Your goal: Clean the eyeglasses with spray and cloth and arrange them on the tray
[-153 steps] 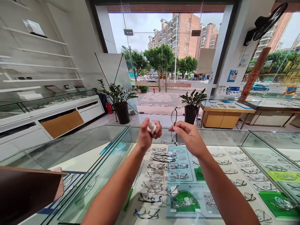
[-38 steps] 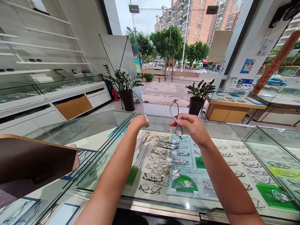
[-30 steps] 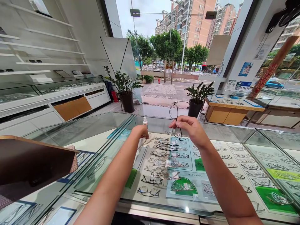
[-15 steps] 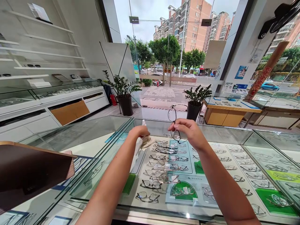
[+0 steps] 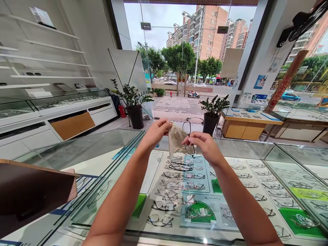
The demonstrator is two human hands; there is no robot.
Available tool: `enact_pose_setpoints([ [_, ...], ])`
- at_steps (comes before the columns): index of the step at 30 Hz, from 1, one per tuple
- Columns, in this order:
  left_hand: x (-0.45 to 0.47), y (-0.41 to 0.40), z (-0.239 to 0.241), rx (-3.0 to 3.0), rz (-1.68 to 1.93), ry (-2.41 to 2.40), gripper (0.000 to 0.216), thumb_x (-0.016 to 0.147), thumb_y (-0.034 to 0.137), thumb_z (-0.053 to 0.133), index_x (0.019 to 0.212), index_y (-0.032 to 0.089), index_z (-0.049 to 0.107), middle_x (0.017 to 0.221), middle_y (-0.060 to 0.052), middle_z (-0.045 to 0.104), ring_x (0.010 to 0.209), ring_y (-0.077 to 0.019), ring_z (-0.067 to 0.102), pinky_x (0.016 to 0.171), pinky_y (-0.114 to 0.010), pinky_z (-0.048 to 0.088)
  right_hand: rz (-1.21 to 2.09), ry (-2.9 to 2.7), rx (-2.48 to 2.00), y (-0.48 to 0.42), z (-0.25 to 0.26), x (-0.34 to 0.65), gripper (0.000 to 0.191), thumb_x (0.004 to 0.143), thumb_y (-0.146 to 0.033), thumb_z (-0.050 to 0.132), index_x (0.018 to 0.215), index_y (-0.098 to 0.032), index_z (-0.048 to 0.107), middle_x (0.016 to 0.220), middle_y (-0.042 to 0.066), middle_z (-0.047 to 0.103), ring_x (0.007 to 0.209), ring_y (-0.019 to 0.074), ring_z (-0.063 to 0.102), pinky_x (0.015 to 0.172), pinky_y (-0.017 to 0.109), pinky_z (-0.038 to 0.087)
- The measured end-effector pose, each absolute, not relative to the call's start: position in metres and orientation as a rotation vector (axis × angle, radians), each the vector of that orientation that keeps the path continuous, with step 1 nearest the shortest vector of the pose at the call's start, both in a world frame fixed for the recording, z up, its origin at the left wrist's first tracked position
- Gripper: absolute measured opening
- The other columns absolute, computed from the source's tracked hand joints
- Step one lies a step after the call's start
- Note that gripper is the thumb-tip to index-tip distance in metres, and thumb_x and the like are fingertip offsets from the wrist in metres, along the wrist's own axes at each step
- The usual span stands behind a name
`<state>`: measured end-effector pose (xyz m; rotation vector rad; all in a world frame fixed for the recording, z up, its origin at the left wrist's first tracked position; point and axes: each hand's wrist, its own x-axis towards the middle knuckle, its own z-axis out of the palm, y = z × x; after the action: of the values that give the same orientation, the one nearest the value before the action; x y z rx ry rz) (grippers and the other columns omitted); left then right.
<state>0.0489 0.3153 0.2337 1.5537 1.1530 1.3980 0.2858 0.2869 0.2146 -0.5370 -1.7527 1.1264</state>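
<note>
My left hand (image 5: 158,132) pinches the corner of a beige cleaning cloth (image 5: 174,139), which hangs down above the far side of the glass display case (image 5: 151,232). Close to its right, my right hand (image 5: 203,141) grips a pair of dark-framed eyeglasses (image 5: 186,128) near the bridge. The glasses are turned on end, one lens above my fingers and the other below. Part of the cloth lies behind the glasses; whether it touches them I cannot tell. Below both hands, rows of eyeglasses (image 5: 170,175) lie in the case.
A dark brown panel with a wooden edge (image 5: 36,194) juts in at the left. Another glass case (image 5: 302,171) adjoins on the right. Beyond the counter stand two potted plants (image 5: 134,116) and a wooden cabinet (image 5: 246,126) before a large window.
My left hand has lifted the cloth from the counter and brought it up and right beside the glasses. My right hand keeps hold of the glasses in nearly the same place.
</note>
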Motion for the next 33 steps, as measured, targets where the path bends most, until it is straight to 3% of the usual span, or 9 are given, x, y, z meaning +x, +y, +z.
enact_pose_setpoints([
  [5, 0.070, 0.291, 0.242, 1.638, 1.378, 0.936, 0.034, 0.078, 0.044, 0.079, 0.076, 0.020, 0.054, 0.071, 0.004, 0.056, 0.068, -0.0109, 0.050, 0.067, -0.025, 0.045, 1.153, -1.706, -0.561, 0.288, 0.214, 0.283, 0.022, 0.093, -0.039, 0.069, 0.083, -0.022, 0.080, 0.091, 0.005, 0.079, 0.085, 0.0189, 0.064, 0.086, 0.035, 0.049],
  [11, 0.077, 0.282, 0.243, 1.697, 1.362, 0.827, 0.033, 0.086, 0.044, 0.077, 0.082, 0.020, 0.055, 0.075, 0.003, 0.061, 0.070, -0.0118, 0.055, 0.073, -0.027, 0.050, 1.169, -1.702, -0.558, 0.290, 0.210, 0.280, 0.024, 0.094, -0.041, 0.070, 0.083, -0.022, 0.079, 0.091, 0.004, 0.078, 0.087, 0.0193, 0.064, 0.090, 0.037, 0.049],
  [15, 0.080, 0.282, 0.241, 1.740, 1.353, 0.778, 0.033, 0.093, 0.050, 0.072, 0.088, 0.018, 0.065, 0.084, -0.001, 0.066, 0.080, -0.0145, 0.062, 0.082, -0.030, 0.053, 1.218, -1.678, -0.534, 0.291, 0.208, 0.279, 0.025, 0.093, -0.043, 0.072, 0.082, -0.022, 0.078, 0.090, 0.004, 0.077, 0.085, 0.0189, 0.063, 0.088, 0.036, 0.050],
  [18, 0.086, 0.284, 0.236, 1.735, 1.482, 0.767, 0.036, 0.091, 0.051, 0.079, 0.086, 0.018, 0.065, 0.080, 0.001, 0.062, 0.076, -0.0118, 0.058, 0.076, -0.026, 0.049, 1.231, -1.679, -0.509, 0.290, 0.208, 0.278, 0.026, 0.094, -0.045, 0.072, 0.084, -0.022, 0.078, 0.093, 0.005, 0.078, 0.086, 0.0189, 0.063, 0.087, 0.035, 0.050],
  [21, 0.095, 0.286, 0.229, 1.580, 1.585, 0.722, 0.048, 0.080, 0.050, 0.092, 0.090, 0.020, 0.055, 0.076, 0.005, 0.062, 0.066, -0.0093, 0.055, 0.065, -0.023, 0.045, 1.244, -1.693, -0.459, 0.290, 0.210, 0.278, 0.029, 0.094, -0.048, 0.072, 0.084, -0.022, 0.079, 0.096, 0.005, 0.078, 0.088, 0.0197, 0.063, 0.089, 0.036, 0.050],
  [26, 0.102, 0.285, 0.226, 1.361, 1.438, 0.646, 0.062, 0.074, 0.056, 0.096, 0.107, 0.021, 0.058, 0.077, 0.003, 0.069, 0.059, -0.0107, 0.057, 0.061, -0.025, 0.047, 1.234, -1.693, -0.398, 0.292, 0.210, 0.278, 0.031, 0.095, -0.051, 0.074, 0.085, -0.022, 0.078, 0.091, 0.005, 0.075, 0.090, 0.0201, 0.064, 0.091, 0.036, 0.051],
  [29, 0.103, 0.281, 0.230, 1.369, 1.291, 0.591, 0.052, 0.081, 0.059, 0.089, 0.100, 0.017, 0.065, 0.069, 0.002, 0.063, 0.060, -0.0105, 0.054, 0.064, -0.025, 0.049, 1.222, -1.696, -0.383, 0.293, 0.208, 0.278, 0.031, 0.095, -0.052, 0.074, 0.087, -0.022, 0.078, 0.095, 0.005, 0.076, 0.090, 0.0196, 0.064, 0.090, 0.035, 0.051],
  [33, 0.106, 0.277, 0.231, 1.308, 1.221, 0.504, 0.053, 0.085, 0.063, 0.085, 0.078, 0.016, 0.061, 0.061, 0.002, 0.055, 0.058, -0.0093, 0.046, 0.060, -0.024, 0.045, 1.232, -1.707, -0.396, 0.295, 0.205, 0.278, 0.032, 0.097, -0.053, 0.073, 0.088, -0.022, 0.078, 0.095, 0.004, 0.076, 0.095, 0.0204, 0.066, 0.095, 0.035, 0.051],
])
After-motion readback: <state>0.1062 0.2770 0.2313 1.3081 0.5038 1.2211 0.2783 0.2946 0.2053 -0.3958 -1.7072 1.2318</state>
